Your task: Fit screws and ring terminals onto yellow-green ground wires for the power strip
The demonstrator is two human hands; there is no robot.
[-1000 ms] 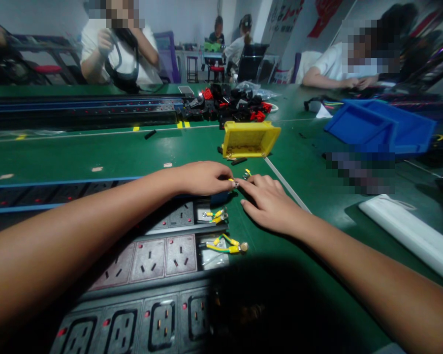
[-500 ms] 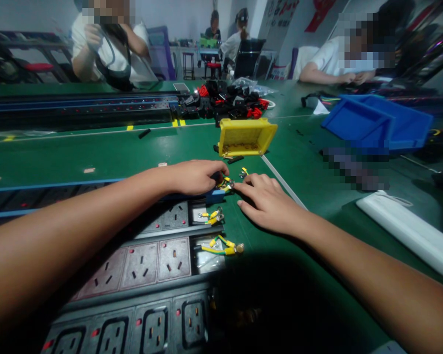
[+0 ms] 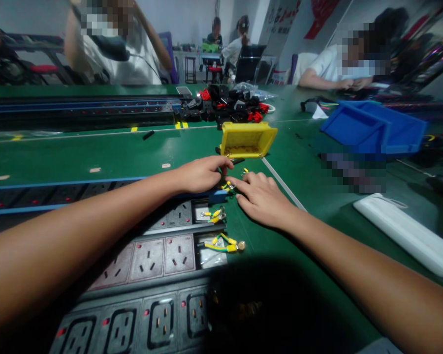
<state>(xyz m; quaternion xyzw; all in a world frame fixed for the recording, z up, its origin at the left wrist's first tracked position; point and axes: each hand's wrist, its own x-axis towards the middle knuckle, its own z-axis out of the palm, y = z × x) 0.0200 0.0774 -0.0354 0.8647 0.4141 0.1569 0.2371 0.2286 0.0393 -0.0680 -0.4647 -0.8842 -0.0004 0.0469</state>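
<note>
My left hand (image 3: 205, 173) reaches over the blue-edged power strip (image 3: 107, 184). Its fingers are bent and apart, with nothing visible held; its thumb side is partly hidden. Just beneath lies a yellow-green earth wire with a ring terminal (image 3: 229, 186) at the strip's end. My right hand (image 3: 264, 200) rests low over the table from the right, fingers spread, the index tip at that terminal. Another yellow-sleeved terminal (image 3: 245, 172) shows behind the right fingers. Closer to me, earth wires (image 3: 214, 215) and a wire pair joined at a brass-coloured screw (image 3: 240, 246) stick out of other strips.
A yellow bin (image 3: 248, 140) holding small brass-coloured parts lies tipped beyond my hands. Behind it is a pile of black and red parts (image 3: 229, 104). Blue bins (image 3: 372, 125) and a long white object (image 3: 406, 233) are at right. Co-workers sit across the table.
My left fingers have lifted slightly and opened away from the wire terminal. My right hand stays nearly in place, index still at the terminal. The co-worker at upper left has raised their arms.
</note>
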